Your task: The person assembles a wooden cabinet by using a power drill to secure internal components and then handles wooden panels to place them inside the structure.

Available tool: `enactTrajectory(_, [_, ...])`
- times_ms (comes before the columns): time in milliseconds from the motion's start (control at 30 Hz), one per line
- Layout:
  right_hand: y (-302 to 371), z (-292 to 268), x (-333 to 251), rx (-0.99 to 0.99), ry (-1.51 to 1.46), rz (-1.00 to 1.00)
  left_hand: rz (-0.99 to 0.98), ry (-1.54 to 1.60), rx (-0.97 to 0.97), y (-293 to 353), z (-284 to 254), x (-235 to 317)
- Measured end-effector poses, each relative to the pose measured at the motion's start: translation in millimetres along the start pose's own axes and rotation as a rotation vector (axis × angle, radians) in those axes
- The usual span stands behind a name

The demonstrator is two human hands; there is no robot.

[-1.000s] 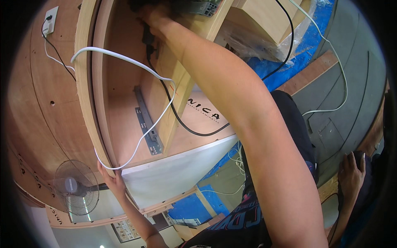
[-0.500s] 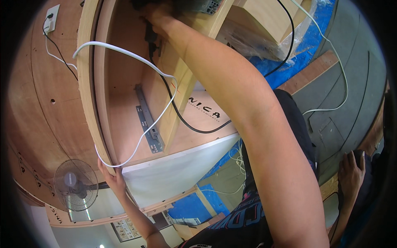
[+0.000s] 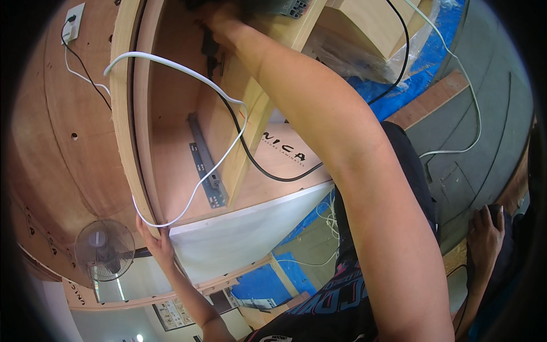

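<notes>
My right arm reaches up into a wooden cabinet [image 3: 171, 171] with an open front. Deep in it at the top, my right hand [image 3: 222, 23] is closed around a dark corded power tool [image 3: 209, 45]; shadow and the picture's edge hide most of the tool, so its kind is unclear. The tool's black cord [image 3: 245, 145] hangs down and runs under my forearm. At lower left, my left hand [image 3: 159, 242] grips the bottom end of the cabinet's long edge panel [image 3: 126, 131]. A metal drawer slide [image 3: 208, 171] is on the cabinet's inner panel, between my hands.
A white cable [image 3: 199, 77] loops across the cabinet opening. Another metal slide [image 3: 293, 7] shows at the top. A fan [image 3: 104, 251] stands lower left. Plastic-wrapped boards [image 3: 364, 28] lie on blue sheeting [image 3: 379, 102]. Another person's hand [image 3: 485, 242] rests at far right.
The view has shifted slightly, so the cabinet appears a little to the right. Both hands keep their places on the tool and the panel.
</notes>
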State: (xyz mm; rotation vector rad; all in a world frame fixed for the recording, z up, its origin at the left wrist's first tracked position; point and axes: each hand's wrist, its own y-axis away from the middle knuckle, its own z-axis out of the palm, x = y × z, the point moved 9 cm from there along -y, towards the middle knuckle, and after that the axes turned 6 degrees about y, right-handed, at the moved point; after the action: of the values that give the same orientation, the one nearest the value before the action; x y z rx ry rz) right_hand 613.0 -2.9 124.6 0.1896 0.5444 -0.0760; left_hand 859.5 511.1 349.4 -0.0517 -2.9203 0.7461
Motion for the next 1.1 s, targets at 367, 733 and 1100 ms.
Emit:
enactTrajectory(367, [52,-15,-34,0.146,-0.042,-0.217,0.041,-0.137,-0.076,-2,4,2])
enactTrajectory(733, [48,-18,-37,0.025,0.058,-0.083,0.015,-0.103,-0.059,-3,3,-1])
enactTrajectory(1100, [31,-16,-28,-0.022,0.048,-0.106,0.098,-0.137,-0.093,-5,3,-2])
